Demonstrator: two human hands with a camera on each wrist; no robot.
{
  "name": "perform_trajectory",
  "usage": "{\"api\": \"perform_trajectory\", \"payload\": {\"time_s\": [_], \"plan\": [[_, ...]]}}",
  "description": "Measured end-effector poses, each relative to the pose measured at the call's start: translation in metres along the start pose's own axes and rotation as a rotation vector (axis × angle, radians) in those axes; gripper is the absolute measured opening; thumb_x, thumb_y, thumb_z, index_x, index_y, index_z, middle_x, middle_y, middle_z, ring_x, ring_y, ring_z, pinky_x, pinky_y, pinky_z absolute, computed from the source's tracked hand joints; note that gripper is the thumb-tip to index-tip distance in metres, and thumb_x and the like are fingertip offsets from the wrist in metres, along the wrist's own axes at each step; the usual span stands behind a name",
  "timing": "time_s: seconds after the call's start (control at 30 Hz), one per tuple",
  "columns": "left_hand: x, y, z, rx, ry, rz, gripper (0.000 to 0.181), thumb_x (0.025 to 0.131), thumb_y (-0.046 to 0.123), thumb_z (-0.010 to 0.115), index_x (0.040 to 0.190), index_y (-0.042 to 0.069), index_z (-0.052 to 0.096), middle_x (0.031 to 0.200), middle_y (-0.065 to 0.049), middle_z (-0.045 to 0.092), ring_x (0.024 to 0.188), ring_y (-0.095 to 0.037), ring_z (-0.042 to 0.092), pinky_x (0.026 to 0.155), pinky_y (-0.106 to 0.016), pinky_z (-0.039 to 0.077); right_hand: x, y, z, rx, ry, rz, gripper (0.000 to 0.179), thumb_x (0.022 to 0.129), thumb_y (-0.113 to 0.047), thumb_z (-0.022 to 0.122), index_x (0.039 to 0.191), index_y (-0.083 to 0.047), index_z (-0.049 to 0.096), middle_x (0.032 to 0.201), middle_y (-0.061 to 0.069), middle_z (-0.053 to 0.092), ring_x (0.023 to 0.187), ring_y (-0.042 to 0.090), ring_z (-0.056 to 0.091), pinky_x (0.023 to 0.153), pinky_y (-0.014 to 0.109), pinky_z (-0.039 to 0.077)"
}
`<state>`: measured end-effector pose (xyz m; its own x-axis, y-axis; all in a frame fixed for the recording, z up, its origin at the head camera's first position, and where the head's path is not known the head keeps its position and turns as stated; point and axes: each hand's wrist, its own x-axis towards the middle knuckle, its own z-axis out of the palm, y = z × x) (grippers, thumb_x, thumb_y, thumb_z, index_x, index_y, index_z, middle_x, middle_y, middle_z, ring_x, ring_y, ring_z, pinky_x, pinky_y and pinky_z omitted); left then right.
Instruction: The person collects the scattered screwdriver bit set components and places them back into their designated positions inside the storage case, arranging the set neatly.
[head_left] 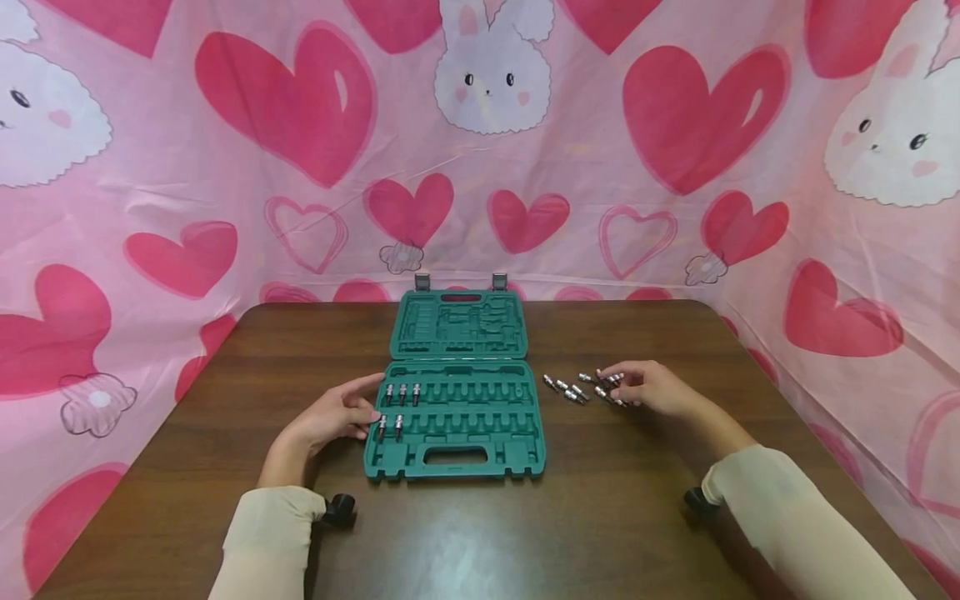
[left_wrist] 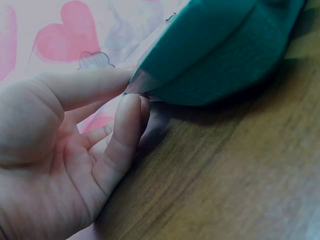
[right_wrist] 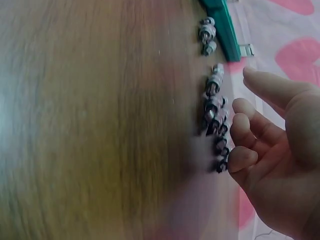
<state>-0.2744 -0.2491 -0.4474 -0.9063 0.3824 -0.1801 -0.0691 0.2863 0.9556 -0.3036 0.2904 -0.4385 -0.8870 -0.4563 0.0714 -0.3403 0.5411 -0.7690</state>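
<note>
A green plastic socket case [head_left: 517,454] lies open on the table, its lid folded back. Several silver bit sockets [head_left: 402,393] stand in slots at the left of its two rows. My left hand [head_left: 333,412] holds the case's left edge, thumb on the rim; in the left wrist view a thumb and curled fingers [left_wrist: 127,122] pinch that green edge. Right of the case, my right hand [head_left: 654,390] hovers at a scatter of loose bit sockets [head_left: 573,394]. Its fingers are loosely bent with nothing between them in the right wrist view, close beside the sockets.
The brown wooden table [head_left: 480,533] carries the case near its back edge. Pink cloth [head_left: 555,167] with hearts and rabbits hangs behind and at both sides. The lid [head_left: 459,325] stands toward the cloth, with two latches [head_left: 499,282] at its far edge.
</note>
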Motion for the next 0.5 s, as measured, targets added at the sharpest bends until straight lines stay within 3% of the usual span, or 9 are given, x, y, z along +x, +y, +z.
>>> {"api": "perform_trajectory", "payload": {"time_s": [0.23,0.5], "plan": [[-0.001,0.002,0.0,-0.001,-0.008,0.015,0.07,0.093,0.007,0.063,0.153,0.006,0.027,0.091,-0.016,0.064,0.074,-0.021,0.06,0.067,-0.033,0.056,-0.009,0.006,-0.006,-0.041,-0.047,0.051,0.029,0.086,-0.001,0.07,0.115,0.003,0.067,0.072,0.004,0.056,0.059,0.013,0.05,0.052,0.028,0.045],[-0.003,0.003,0.001,0.004,0.0,0.003,0.069,0.094,0.007,0.063,0.153,0.007,0.028,0.091,-0.015,0.063,0.073,-0.022,0.059,0.068,-0.033,0.056,-0.013,0.011,-0.008,-0.02,-0.052,0.046,0.028,0.086,-0.002,0.07,0.113,0.005,0.067,0.072,0.004,0.055,0.057,0.011,0.048,0.05,0.029,0.045]]}}
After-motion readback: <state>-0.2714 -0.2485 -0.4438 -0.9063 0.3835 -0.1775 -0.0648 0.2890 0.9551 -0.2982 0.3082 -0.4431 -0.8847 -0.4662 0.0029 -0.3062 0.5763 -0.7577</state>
